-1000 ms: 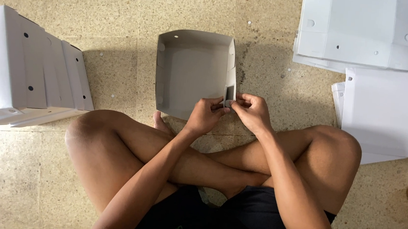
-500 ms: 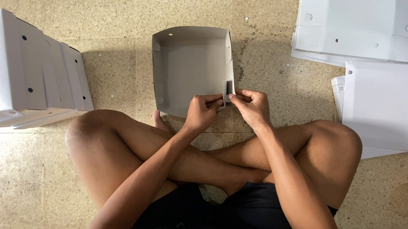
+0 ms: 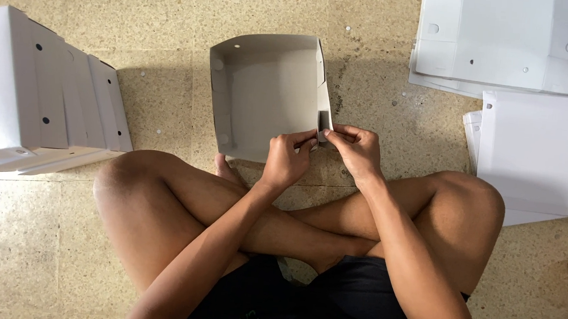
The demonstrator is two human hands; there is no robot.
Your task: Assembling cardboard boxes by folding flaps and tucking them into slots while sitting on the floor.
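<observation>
Speckled stone floor fills the view, with a person sitting cross-legged on it. At nine o'clock lies a stack of folded white boxes (image 3: 39, 93). At the centre, toward twelve o'clock, rests a half-formed white cardboard tray (image 3: 265, 94), open side up. The left hand (image 3: 286, 160) curls its fingers to pinch the tray's near right corner; just beside it, the right hand (image 3: 359, 152) pinches the same corner flap (image 3: 325, 121). Flat white box blanks (image 3: 534, 152) lie at two o'clock.

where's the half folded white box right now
In the head view, the half-folded box sits centre on the floor before the crossed legs, both hands pinching its near right corner.
</observation>
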